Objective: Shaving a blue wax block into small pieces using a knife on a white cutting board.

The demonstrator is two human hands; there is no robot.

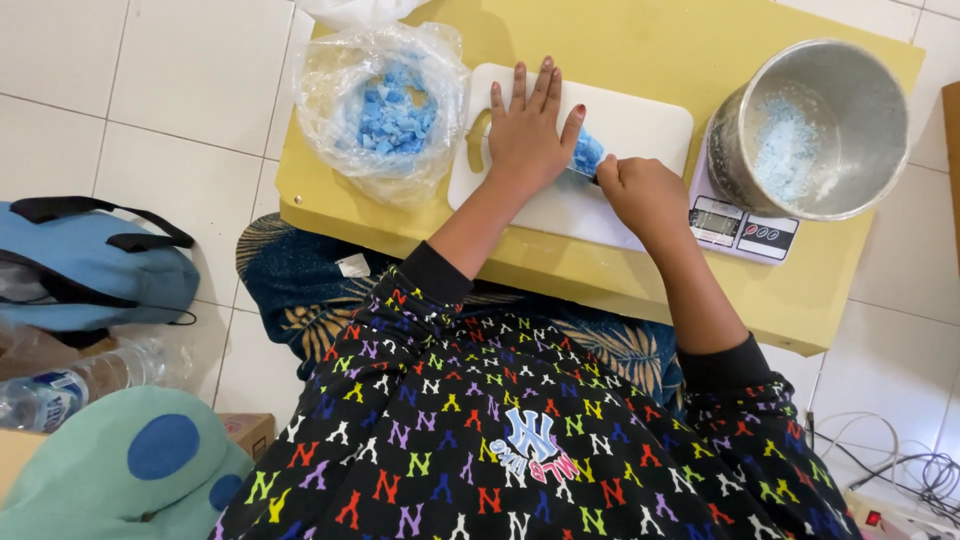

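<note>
Blue chunk (pixel 587 152) pinned under our flat, open left hand (pixel 527 130), right hand (pixel 640 190) fisted on a knife; pot (pixel 815 130) barely dusted, bag (pixel 385 105) beyond the left hand mostly full.

We're over a low yellow table (pixel 640 40) on a white tiled floor (pixel 120 90), w/ a blue bag (pixel 90 265), plastic bottle (pixel 60 390) & teal cushion (pixel 120 470) at left, white cables (pixel 900 460) at right, even light.

Left hand (pixel 525 130) flat, right hand (pixel 640 190) fisted
</note>
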